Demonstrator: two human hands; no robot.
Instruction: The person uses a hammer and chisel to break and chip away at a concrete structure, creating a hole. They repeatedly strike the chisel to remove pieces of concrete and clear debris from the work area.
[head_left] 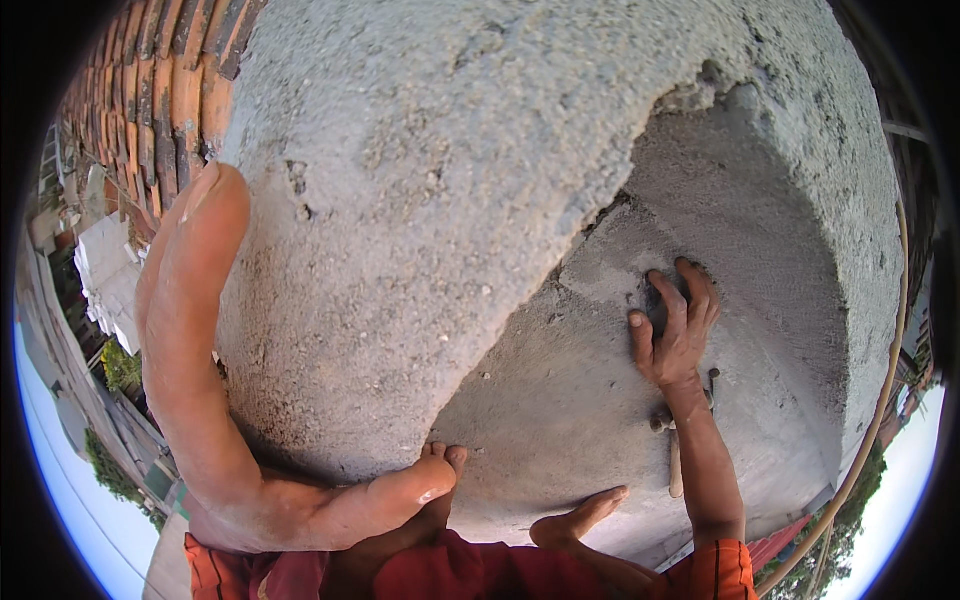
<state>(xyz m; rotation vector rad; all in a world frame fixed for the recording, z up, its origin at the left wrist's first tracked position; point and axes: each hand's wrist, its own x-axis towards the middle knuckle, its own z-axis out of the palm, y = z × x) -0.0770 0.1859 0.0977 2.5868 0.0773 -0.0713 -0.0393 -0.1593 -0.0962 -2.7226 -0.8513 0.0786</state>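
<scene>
Grey concrete (560,395) | dark lump (657,311) | between thumb and fingers, right hand (681,342)

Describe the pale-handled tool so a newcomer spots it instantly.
Right of the thick, rough concrete block, find the lower grey surface under the right hand. Just left of that forearm lies the tool; its straight, pale handle sets it apart from the dull grey around it.

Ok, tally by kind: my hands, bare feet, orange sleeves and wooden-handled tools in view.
Hands: 2 (left hand, right hand)
Bare feet: 2 (left foot, right foot)
Orange sleeves: 2 (left sleeve, right sleeve)
Wooden-handled tool: 1
Total: 7
</scene>
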